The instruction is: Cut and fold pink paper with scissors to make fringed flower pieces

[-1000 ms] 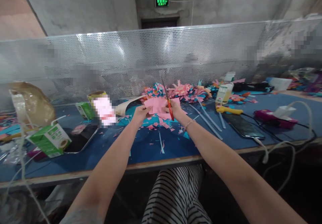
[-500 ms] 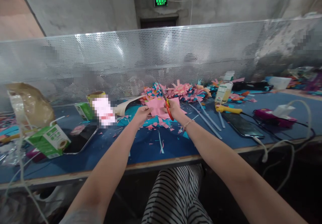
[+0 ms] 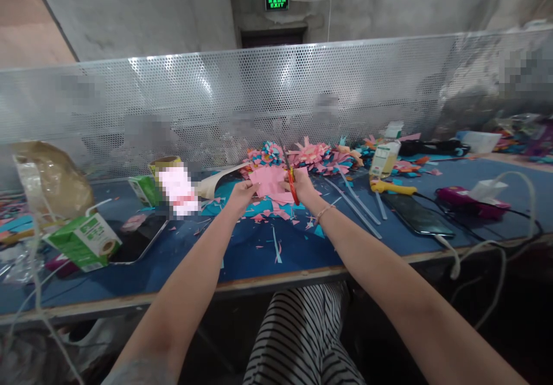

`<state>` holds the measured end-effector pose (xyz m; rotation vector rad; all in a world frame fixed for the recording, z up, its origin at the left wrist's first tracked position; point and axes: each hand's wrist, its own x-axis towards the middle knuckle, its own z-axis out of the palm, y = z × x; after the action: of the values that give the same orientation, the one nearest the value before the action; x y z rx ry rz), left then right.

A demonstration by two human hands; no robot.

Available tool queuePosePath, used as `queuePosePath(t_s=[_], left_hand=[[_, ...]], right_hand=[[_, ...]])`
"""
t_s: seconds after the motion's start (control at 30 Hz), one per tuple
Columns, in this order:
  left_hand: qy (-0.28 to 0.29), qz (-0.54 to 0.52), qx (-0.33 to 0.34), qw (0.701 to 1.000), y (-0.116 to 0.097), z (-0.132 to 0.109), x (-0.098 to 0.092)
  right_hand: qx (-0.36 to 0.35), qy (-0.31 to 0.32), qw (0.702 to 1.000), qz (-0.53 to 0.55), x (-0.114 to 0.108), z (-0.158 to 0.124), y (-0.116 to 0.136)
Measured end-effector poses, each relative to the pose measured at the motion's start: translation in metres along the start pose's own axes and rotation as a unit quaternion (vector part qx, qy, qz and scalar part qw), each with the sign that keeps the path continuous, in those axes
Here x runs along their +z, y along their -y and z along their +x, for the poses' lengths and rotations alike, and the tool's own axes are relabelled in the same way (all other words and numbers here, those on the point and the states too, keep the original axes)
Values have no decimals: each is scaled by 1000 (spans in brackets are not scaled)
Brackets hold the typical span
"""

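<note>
Between my hands a piece of pink paper (image 3: 268,181) is held up over the blue table. My left hand (image 3: 244,193) pinches its left edge. My right hand (image 3: 301,187) is closed around scissors (image 3: 293,187) with red and yellow handles, and its fingertips also touch the paper's right edge. The dark blades point up and away from me. Pink and blue scraps (image 3: 276,209) lie below the paper. Right behind it sit fringed pink and blue paper flowers (image 3: 311,153).
On the left stand a green drink carton (image 3: 86,241), a dark tablet (image 3: 140,238) and a lit phone (image 3: 177,189). To the right lie clear plastic strips (image 3: 354,203), a yellow-handled glue gun (image 3: 393,188), a phone (image 3: 417,215) and cables. A perforated metal screen (image 3: 242,91) rises behind.
The pink paper now looks flatter and more spread out between my hands. The scissors have shifted slightly to the right with my right hand.
</note>
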<state>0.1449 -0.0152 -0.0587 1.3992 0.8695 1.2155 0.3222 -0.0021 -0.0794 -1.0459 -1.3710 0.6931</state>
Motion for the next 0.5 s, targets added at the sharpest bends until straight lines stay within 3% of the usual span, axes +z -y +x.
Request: queuePosePath(t_s=[0.13,0.23,0.37,0.5], left_hand=[[13,13,8,1000,1,-1,1],[-10,15,16,1000,0,0,0],[-147,4,47,988,0,8,-10],[-250,0,101,963,0,15,-21]], right_hand=[[2,37,999,28,4,-2,2],[10,30,999,29,4,-4,7],[39,21,997,56,-2,-9,13],[80,105,991,17,-2,-19,10]])
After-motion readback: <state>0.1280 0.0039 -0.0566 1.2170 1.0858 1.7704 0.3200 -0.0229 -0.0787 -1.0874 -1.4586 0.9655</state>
